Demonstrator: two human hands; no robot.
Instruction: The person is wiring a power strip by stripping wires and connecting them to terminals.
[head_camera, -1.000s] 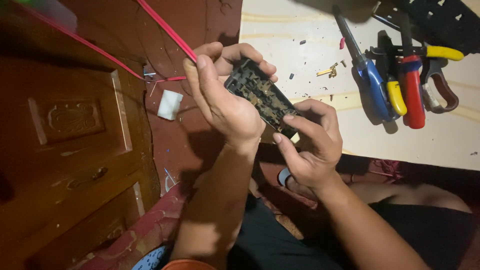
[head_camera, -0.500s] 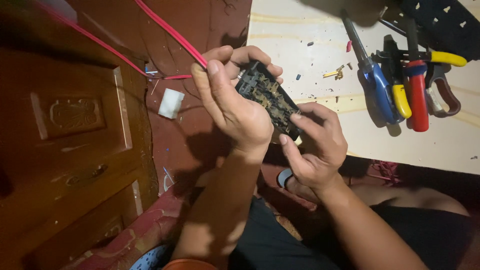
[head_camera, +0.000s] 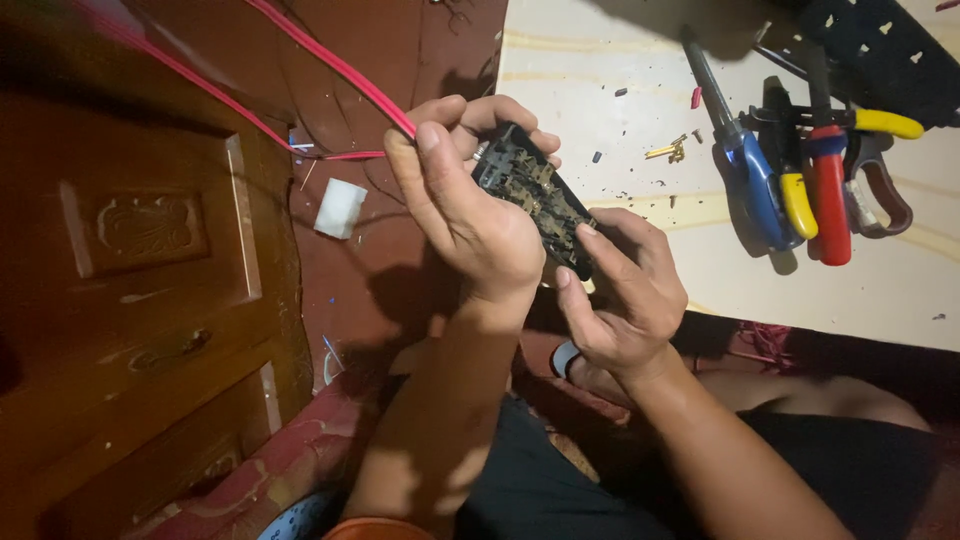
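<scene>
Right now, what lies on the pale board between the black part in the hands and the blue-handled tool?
In the head view, small brass pieces and dark crumbs lie between the black part and the blue-handled tool.

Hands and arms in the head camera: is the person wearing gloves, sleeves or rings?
No gloves. The left hand and the right hand are both bare, and both forearms are bare too, with no sleeves showing. No ring, watch or bracelet shows on either one. The fingernails are short and plain.
</scene>
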